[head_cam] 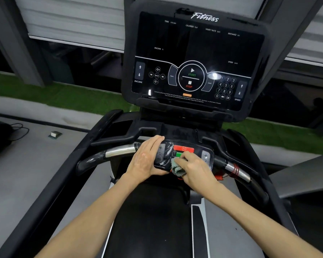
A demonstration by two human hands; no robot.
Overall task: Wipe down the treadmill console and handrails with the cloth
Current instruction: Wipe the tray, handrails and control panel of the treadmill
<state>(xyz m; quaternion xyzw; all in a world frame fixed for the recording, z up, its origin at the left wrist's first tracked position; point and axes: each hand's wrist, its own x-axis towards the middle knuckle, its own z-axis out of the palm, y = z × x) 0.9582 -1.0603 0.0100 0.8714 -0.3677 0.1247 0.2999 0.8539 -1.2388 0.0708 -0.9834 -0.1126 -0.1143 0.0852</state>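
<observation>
The treadmill's big black console screen [194,58] stands upright ahead of me. Below it a small control pod [189,148] with red and green buttons sits in the middle of the front handrail. My left hand [147,157] grips the pod's left end, fingers over the top and thumb underneath. My right hand [192,166] presses a bunched grey-green cloth [176,168] against the pod's lower middle. Chrome grip sections show on the left handrail [119,150] and the right handrail [237,170].
A red safety cord [235,169] is wound around the right handrail. The black belt [151,220] runs beneath my arms. A dark bag with a cable [17,130] and a small block [54,135] lie on the grey floor to the left. Green turf [63,97] and windows lie beyond.
</observation>
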